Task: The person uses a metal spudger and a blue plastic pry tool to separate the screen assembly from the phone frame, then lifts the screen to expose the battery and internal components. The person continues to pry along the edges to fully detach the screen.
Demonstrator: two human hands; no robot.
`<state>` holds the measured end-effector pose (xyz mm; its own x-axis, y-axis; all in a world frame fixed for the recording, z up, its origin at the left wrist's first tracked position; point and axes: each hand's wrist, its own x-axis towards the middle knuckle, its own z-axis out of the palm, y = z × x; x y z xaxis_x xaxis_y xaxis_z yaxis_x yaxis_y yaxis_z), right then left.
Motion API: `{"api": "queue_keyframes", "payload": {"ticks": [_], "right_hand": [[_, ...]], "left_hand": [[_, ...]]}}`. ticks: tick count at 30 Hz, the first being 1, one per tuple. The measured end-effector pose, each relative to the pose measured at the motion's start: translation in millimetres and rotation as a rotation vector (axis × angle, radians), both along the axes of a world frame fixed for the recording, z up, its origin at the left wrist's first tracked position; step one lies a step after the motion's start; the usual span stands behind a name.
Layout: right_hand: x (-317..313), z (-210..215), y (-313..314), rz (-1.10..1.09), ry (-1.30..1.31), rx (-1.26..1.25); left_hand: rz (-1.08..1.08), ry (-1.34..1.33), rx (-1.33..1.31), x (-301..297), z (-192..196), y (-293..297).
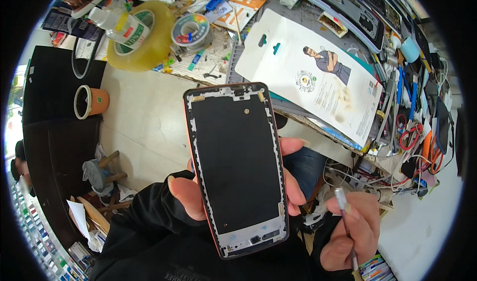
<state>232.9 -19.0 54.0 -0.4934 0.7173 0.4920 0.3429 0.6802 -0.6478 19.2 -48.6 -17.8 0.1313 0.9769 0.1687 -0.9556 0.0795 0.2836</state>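
Note:
My left hand (pixel 188 199) holds a phone frame (pixel 236 166) upright before me, thumb on its left edge and fingertips round its right edge. The screen is off it. A large black panel fills the frame's middle, with ragged whitish residue along the rim and a silvery strip at the lower end. To the right and lower, my right hand (pixel 355 226) is closed on a slim pen-like metal tool (pixel 341 201), its silvery end pointing up. Tool and phone frame are apart. The palm of my left hand is hidden behind the frame.
A cluttered workbench stands ahead, with a big yellow tape roll (pixel 161 37), a white bottle (pixel 121 27), a solder spool (pixel 192 32) and a white cardboard package (pixel 310 75). Pliers, scissors (pixel 410 134) and cables crowd its right end. An orange bin (pixel 92 102) and a stool (pixel 99 171) stand left.

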Motion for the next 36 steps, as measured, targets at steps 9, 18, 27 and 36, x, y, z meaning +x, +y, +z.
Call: {"api": "queue_keyframes", "payload": {"ticks": [9, 18, 27, 36], "right_hand": [[-18, 9, -3, 0.101, 0.059, -0.154], [-14, 12, -11, 0.079, -0.202, -0.249], [-21, 1, 1, 0.012, -0.207, -0.206], [-27, -16, 18, -0.081, -0.138, -0.133]], "left_hand": [[0.057, -0.213, -0.177, 16, 3, -3], [0.443, 0.119, -0.259, 38, 0, -2], [-0.031, 0.015, -0.324, 22, 2, -23], [-0.286, -0.055, -0.434, 10, 6, -23]]}}
